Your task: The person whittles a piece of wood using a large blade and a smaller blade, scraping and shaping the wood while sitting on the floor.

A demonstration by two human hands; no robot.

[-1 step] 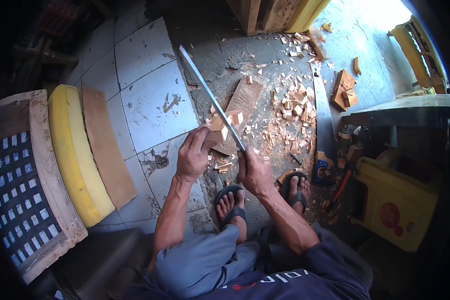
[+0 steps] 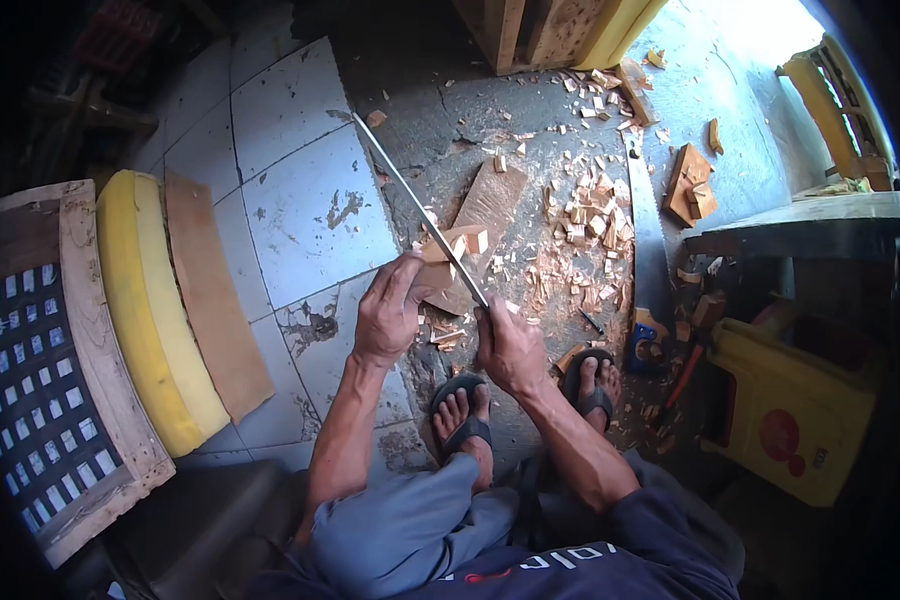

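Blade [image 2: 408, 190]: long axis slanting, tip far left.
Wood block [image 2: 433, 272]: crossed by blade, long axis roughly left-right.
Left hand [image 2: 386, 312]: fingers pinching block's left end.
Right hand [image 2: 513, 346]: fingers wrapped around blade's near end.

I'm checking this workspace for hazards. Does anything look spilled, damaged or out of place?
Yes: wood chips lie scattered over the dark floor, many heaped beside the handsaw. That saw lies near the right foot, where it could perhaps be stepped on. Several white tiles on the left show dark patches, as though worn.
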